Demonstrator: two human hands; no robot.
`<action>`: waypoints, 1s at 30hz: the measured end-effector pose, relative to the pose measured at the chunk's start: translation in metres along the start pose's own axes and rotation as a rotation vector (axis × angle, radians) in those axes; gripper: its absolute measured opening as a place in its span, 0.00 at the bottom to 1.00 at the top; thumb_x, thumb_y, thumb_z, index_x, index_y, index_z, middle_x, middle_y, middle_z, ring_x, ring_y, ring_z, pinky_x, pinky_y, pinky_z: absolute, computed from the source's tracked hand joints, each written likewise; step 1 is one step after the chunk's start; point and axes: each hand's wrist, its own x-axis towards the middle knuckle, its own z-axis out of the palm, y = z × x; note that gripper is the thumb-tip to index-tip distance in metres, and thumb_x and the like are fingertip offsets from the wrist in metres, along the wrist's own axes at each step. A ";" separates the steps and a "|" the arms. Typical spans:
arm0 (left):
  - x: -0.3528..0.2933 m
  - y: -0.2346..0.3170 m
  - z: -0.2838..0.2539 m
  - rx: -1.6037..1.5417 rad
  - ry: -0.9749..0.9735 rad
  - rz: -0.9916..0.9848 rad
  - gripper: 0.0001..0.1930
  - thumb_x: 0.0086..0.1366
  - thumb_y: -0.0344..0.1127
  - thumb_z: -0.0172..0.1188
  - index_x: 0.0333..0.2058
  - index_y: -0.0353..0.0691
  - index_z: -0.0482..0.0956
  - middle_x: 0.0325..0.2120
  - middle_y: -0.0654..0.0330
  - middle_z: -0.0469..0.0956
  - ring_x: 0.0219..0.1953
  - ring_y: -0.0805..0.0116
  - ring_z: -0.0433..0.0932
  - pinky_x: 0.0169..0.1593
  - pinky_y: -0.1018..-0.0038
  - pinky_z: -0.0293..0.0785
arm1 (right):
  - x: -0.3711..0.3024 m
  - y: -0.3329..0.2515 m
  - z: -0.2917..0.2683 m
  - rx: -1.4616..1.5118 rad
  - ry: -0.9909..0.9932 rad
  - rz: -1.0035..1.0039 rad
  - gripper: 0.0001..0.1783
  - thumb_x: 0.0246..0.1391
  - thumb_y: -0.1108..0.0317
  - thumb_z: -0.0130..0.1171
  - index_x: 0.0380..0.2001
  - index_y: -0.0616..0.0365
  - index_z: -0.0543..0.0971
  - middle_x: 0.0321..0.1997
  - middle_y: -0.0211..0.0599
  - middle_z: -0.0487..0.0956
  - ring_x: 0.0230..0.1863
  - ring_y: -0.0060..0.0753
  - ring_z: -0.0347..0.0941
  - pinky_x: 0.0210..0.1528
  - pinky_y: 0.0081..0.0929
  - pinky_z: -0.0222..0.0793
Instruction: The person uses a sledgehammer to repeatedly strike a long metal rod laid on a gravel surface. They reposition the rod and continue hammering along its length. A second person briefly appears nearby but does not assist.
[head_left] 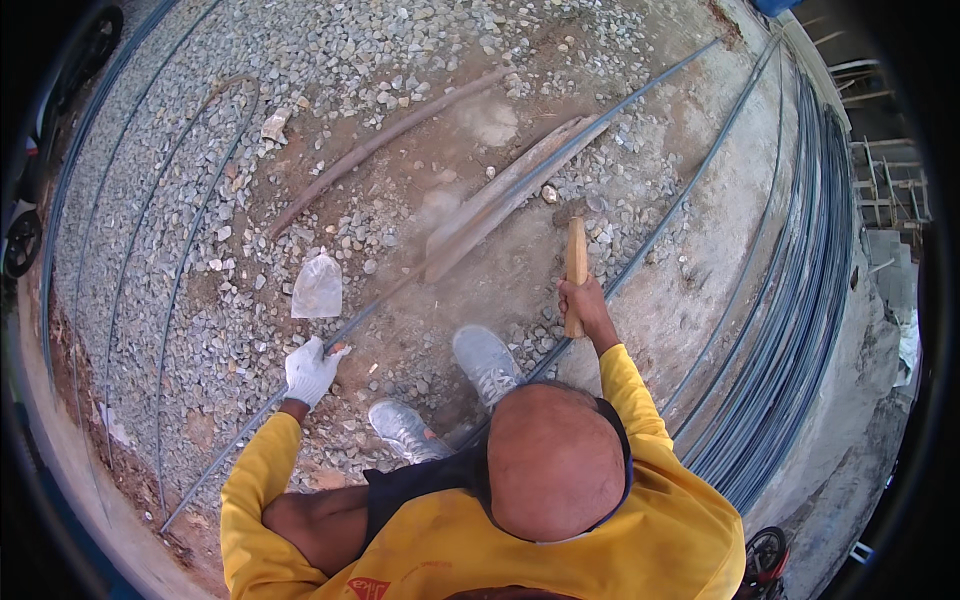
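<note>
My left hand (312,371), in a white glove with bare fingertips showing, is closed round a long thin steel bar (235,437). The bar slants up to the right across the gravel and over a worn wooden plank (475,222). Part of it beyond the glove looks smeared by motion. My right hand (585,300) is bare and wrapped round a short, thick wooden handle (576,250), held nearly upright in the picture. What sits at the handle's far end, a dark blurred patch, I cannot make out. A second steel bar (650,243) runs close beside that hand.
A dense bundle of long steel bars (800,330) curves along the right. A bent brown pole (385,137) lies across the gravel, above a clear plastic bag (318,287). More bars (185,255) bend along the left. My grey shoes (487,362) stand between my hands.
</note>
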 end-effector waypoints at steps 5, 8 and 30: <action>-0.028 -0.033 0.000 0.295 0.178 0.057 0.22 0.64 0.53 0.73 0.31 0.39 0.79 0.24 0.47 0.79 0.29 0.42 0.82 0.35 0.51 0.76 | -0.011 0.048 0.011 0.209 0.057 0.075 0.09 0.60 0.72 0.65 0.41 0.61 0.75 0.23 0.31 0.74 0.17 0.26 0.72 0.18 0.30 0.71; -0.033 -0.041 -0.008 0.400 0.087 -0.001 0.19 0.64 0.49 0.72 0.38 0.39 0.80 0.30 0.48 0.80 0.34 0.45 0.81 0.37 0.52 0.77 | -0.002 0.066 0.015 0.146 0.085 0.056 0.09 0.59 0.72 0.65 0.40 0.62 0.76 0.21 0.31 0.74 0.15 0.27 0.71 0.18 0.30 0.70; -0.003 -0.054 -0.041 -0.070 -0.562 -0.399 0.33 0.61 0.67 0.72 0.33 0.35 0.88 0.27 0.44 0.86 0.32 0.45 0.85 0.41 0.54 0.78 | 0.002 0.070 0.019 0.201 0.077 0.003 0.09 0.60 0.71 0.64 0.40 0.62 0.77 0.23 0.31 0.74 0.16 0.27 0.71 0.19 0.30 0.70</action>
